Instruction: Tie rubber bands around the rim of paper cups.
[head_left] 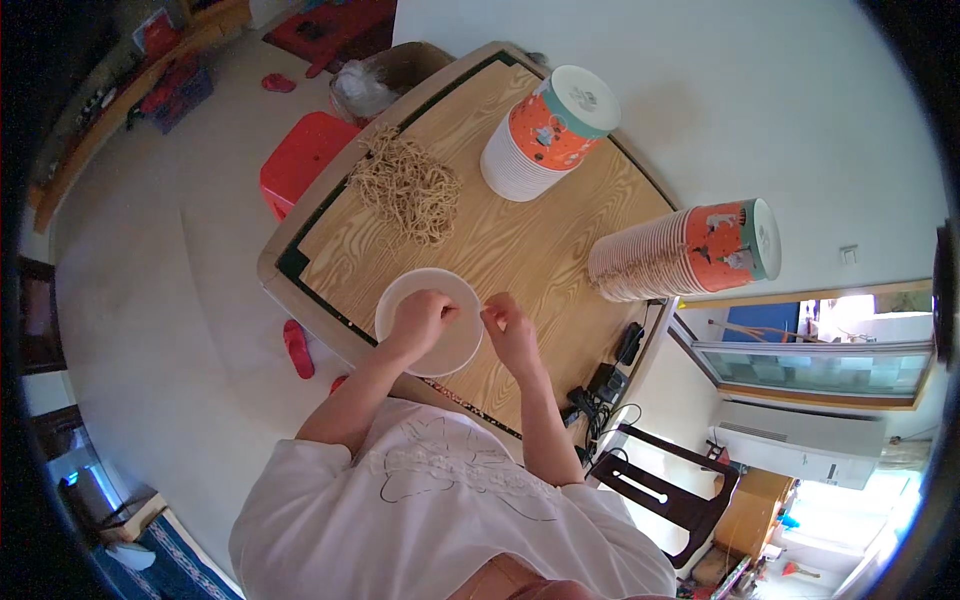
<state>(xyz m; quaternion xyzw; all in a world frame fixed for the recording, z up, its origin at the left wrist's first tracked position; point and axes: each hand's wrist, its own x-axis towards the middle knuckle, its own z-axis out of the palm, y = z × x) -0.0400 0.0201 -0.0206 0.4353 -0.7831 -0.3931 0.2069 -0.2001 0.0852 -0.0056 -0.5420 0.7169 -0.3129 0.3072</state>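
A round white paper tub (458, 352) stands at the table's near edge with its mouth facing up. My left hand (420, 318) is over it, fingers curled together. Just off the tub's right rim, my right hand (511, 328) is closed in a pinch. Whatever is between the fingers of either hand is too small to make out. Beyond the tub lies a loose tangled heap of tan string (408, 188). Two tall stacks of nested paper tubs, orange, green and white, rest bottom up: one stack (545, 135) at the far side, another (680, 250) to the right with tan strands along its rims.
The wood-grain table (520, 280) has a raised pale border. A red stool (308, 155) and a box with a plastic bag (362, 88) stand beyond its left edge. Black adapters and cables (603, 385) lie at the right edge, near a dark chair (665, 490).
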